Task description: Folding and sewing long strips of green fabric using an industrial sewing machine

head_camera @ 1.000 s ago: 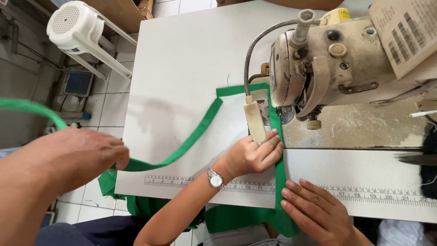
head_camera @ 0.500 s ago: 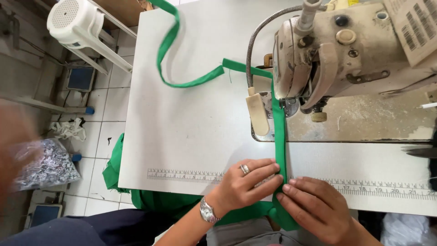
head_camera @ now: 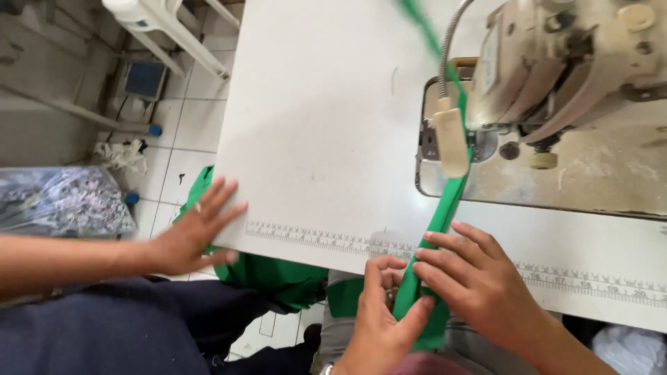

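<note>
A green fabric strip (head_camera: 445,201) runs from the table's front edge up under the head of an old cream sewing machine (head_camera: 556,69); its far end is a blur at the top. My left hand (head_camera: 379,319) pinches the strip from below at the table edge, a watch on its wrist. From above, the fingers of my right hand (head_camera: 479,285) press on the same strip. More green fabric (head_camera: 271,274) hangs below the table's edge.
Another person's hand (head_camera: 194,232) lies flat on the left front corner of the white table (head_camera: 326,125), which has a ruler strip (head_camera: 306,236). A cream gooseneck lamp (head_camera: 451,139) hangs over the strip. A white stool (head_camera: 160,17) and a plastic bag (head_camera: 62,201) are on the tiled floor.
My left hand has slid off the tabletop down to the strip at the edge. The strip's loop across the table is gone. Another person's hand now rests on the table corner.
</note>
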